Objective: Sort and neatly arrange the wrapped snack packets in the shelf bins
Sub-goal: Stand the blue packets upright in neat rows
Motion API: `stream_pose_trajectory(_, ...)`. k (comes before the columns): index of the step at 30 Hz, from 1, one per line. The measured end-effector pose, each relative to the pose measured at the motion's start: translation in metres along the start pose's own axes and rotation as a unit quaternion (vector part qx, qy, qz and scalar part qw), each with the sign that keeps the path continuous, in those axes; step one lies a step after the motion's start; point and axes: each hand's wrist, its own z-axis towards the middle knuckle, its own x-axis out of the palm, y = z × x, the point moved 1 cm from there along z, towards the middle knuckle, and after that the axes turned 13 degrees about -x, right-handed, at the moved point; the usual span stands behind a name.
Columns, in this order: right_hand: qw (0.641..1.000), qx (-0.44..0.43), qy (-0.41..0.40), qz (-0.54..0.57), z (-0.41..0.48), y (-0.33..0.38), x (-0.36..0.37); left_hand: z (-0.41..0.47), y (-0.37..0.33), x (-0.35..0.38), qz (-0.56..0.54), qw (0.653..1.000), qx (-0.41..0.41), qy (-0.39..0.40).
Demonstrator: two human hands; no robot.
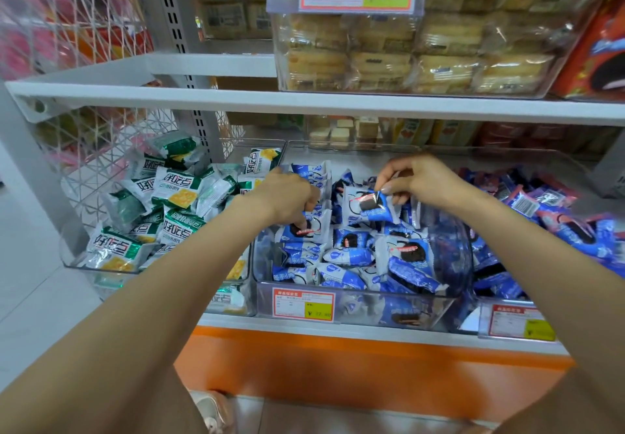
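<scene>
Over the middle clear bin (pixel 372 308) of blue-and-white packets, the right hand (pixel 419 176) pinches the lifted packet (pixel 368 208) by its top edge, above the pile. The left hand (pixel 287 196) reaches down at the bin's left side, its fingers curled onto the lower packet (pixel 306 227). Green-and-white packets (pixel 176 190) lie heaped in the left bin (pixel 77 257), and blue-and-pink packets (pixel 541 203) fill the bin on the right.

Before you: sandwich-biscuit packets (pixel 368 208), blue and white with a dark biscuit print; cracker packets (pixel 176 190), green and white with yellow squares; price label (pixel 303 304), white, red border, yellow patch; shelf plinth (pixel 338 366), orange
</scene>
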Motion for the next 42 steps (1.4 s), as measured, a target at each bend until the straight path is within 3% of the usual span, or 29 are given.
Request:
stream_pose_trajectory(3, 0.999, -0.015, 0.007, 0.041, -0.002, 0.002, -0.001, -0.004, -0.001, -0.008, -0.142, 0.99, -0.004, -0.006)
stream_pose_trajectory(4, 0.998, -0.022, 0.009, 0.049, -0.003, 0.003, 0.0, -0.007, -0.002, -0.013, -0.243, 0.97, -0.006, 0.009)
stream_pose_trajectory(6, 0.997, -0.039, 0.01, 0.064, -0.003, 0.008, 0.002, -0.013, -0.007, -0.024, -0.435, 0.899, 0.005, 0.058)
stream_pose_trajectory(8, 0.996, -0.054, 0.006, 0.076, -0.003, 0.016, 0.007, -0.019, -0.015, -0.032, -0.514, 0.852, 0.005, 0.1)
stream_pose_trajectory(12, 0.993, -0.069, -0.014, 0.096, -0.001, 0.025, 0.014, -0.021, -0.02, -0.031, -0.545, 0.831, -0.053, 0.1)
stream_pose_trajectory(14, 0.997, -0.062, -0.016, 0.04, 0.0, 0.021, 0.011, -0.021, -0.012, -0.031, -0.543, 0.833, -0.082, 0.074)
stream_pose_trajectory(17, 0.994, -0.04, 0.043, -0.097, -0.004, 0.013, 0.007, -0.021, 0.003, -0.035, -0.526, 0.845, -0.091, 0.023)
stream_pose_trajectory(21, 0.985, -0.042, 0.133, -0.105, -0.009, 0.012, 0.026, -0.022, 0.02, -0.036, -0.549, 0.823, -0.127, -0.065)
stream_pose_trajectory(24, 0.958, -0.078, 0.183, -0.206, -0.008, 0.012, 0.054, -0.023, 0.027, -0.033, -0.575, 0.8, -0.154, -0.075)
stream_pose_trajectory(27, 0.912, -0.111, 0.232, -0.319, -0.007, 0.012, 0.083, -0.026, 0.029, -0.031, -0.571, 0.803, -0.159, -0.065)
stream_pose_trajectory(29, 0.902, -0.117, 0.231, -0.345, -0.004, 0.01, 0.094, -0.027, 0.03, -0.029, -0.571, 0.802, -0.162, -0.063)
stream_pose_trajectory(32, 0.924, -0.115, 0.174, -0.32, 0.006, 0.014, 0.094, -0.031, 0.035, -0.026, -0.602, 0.775, -0.178, -0.067)
stream_pose_trajectory(35, 0.97, -0.036, 0.139, -0.197, 0.016, 0.016, 0.089, -0.034, 0.041, -0.024, -0.644, 0.74, -0.177, -0.078)
stream_pose_trajectory(39, 0.97, 0.009, 0.122, -0.211, 0.019, 0.013, 0.093, -0.037, 0.046, -0.022, -0.676, 0.713, -0.171, -0.077)
stream_pose_trajectory(42, 0.974, 0.041, 0.107, -0.193, 0.022, 0.012, 0.092, -0.039, 0.044, -0.022, -0.674, 0.719, -0.15, -0.081)
